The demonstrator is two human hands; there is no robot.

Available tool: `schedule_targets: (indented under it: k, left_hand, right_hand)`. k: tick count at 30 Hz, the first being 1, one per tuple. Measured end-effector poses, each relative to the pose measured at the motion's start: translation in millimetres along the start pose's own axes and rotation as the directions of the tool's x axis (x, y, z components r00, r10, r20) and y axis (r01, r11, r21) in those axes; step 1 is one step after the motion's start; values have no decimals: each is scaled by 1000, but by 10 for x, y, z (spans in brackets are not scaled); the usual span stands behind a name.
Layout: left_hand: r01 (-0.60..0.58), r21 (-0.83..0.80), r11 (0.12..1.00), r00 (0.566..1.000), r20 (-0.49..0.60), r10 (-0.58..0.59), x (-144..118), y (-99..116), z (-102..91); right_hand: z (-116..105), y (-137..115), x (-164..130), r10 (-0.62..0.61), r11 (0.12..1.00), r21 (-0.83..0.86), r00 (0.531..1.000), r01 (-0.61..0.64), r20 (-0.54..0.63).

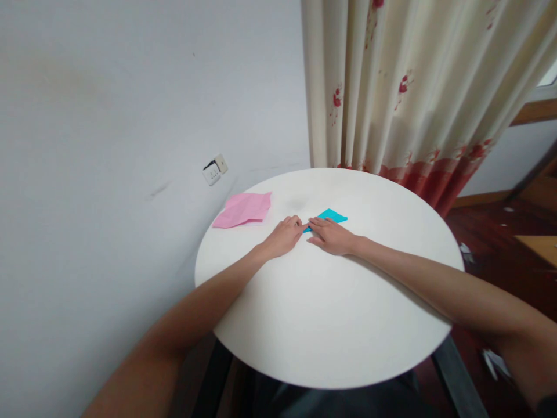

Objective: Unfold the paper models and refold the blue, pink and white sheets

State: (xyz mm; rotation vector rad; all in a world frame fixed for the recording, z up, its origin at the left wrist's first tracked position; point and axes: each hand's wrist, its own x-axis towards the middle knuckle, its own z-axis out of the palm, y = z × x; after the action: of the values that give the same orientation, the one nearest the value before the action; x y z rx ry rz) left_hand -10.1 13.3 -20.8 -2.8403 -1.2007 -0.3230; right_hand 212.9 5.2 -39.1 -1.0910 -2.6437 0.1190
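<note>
A small folded piece of bright blue paper (333, 215) lies on the white round table (304, 313), partly covered by my hands. My right hand (333, 235) rests on it with the fingers stretched out and pressing it down. At the paper's left tip is my left hand (285, 235), its fingers curled in and one finger reaching to the edge by my right fingertips. The left corner of the paper is mostly hidden there. To the left of my left hand, apart from it, lies a creased sheet of pink paper (242, 209).
The table stands close to a white wall with a power socket (212, 173). Behind it hangs a cream curtain (391, 87) with red flowers. Scraps of white paper (496, 364) lie on the dark red floor at the right.
</note>
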Motion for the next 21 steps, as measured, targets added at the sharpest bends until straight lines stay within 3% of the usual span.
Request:
schedule_targets:
  k: [6,12,21]
  left_hand:
    - [-9,-63,998,998,65,13,-25,-32,92]
    - [-8,-128,992,966,256,40,-55,-10,94]
    - [-24,-147,989,950,304,68,-61,24,12]
  right_hand:
    - [-20,25,-15,50,998,26,994,-52,97]
    - [38,110,0,76,997,24,995,-78,71]
    - [66,217,35,231,972,-47,973,-230,7]
